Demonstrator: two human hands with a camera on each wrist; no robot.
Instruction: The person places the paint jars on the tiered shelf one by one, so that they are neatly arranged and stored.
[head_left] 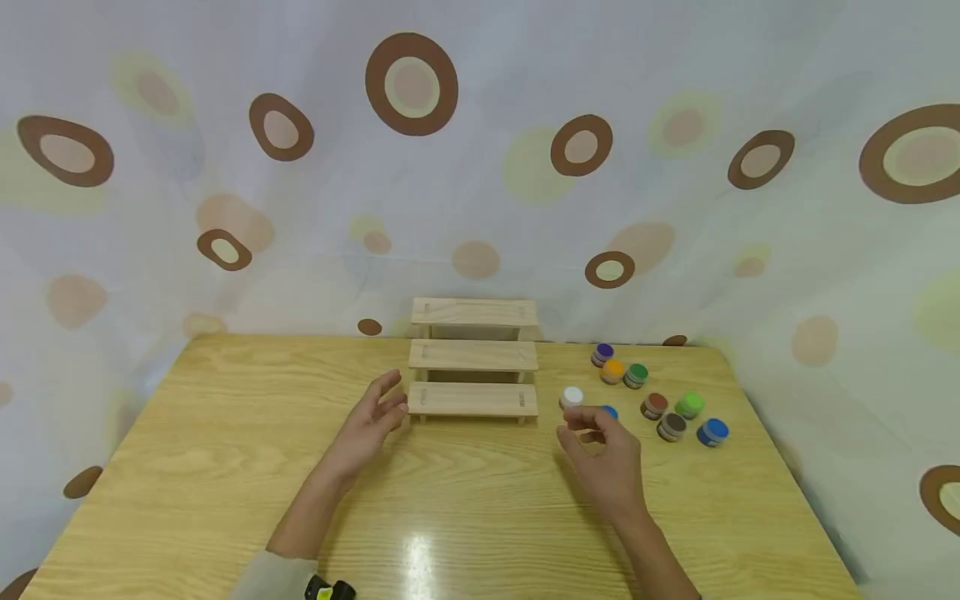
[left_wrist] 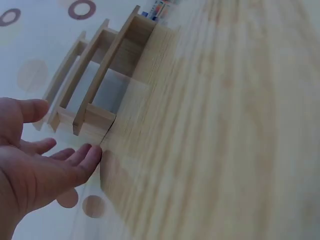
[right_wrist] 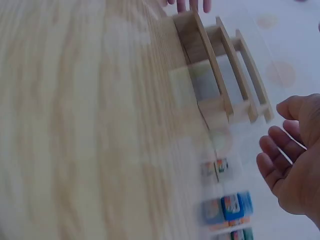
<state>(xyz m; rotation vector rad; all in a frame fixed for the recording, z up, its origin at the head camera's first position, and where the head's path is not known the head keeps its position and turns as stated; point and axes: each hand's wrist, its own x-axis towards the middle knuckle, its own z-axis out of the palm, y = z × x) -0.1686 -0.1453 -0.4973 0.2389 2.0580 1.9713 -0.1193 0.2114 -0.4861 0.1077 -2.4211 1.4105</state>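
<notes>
A light wooden three-tier stand [head_left: 472,400] sits at the back middle of the table. To its left hovers my left hand [head_left: 365,429], fingers spread and relaxed, with fingertips close to the lowest step. On the other side my right hand [head_left: 609,467] holds nothing; its fingers bend loosely, thumb apart from them. Just beyond that hand stands a small jar with a white lid [head_left: 572,397]. A blue-lidded jar [head_left: 610,412] is partly hidden behind its fingers. The right wrist view shows the right palm [right_wrist: 305,175] bare beside the stand.
Several more small paint jars are scattered at the right back, among them a purple one [head_left: 602,354], an orange one [head_left: 612,372], a brown one [head_left: 655,406] and a blue one [head_left: 712,432]. A patterned cloth [head_left: 480,183] hangs behind the wooden table [head_left: 465,500].
</notes>
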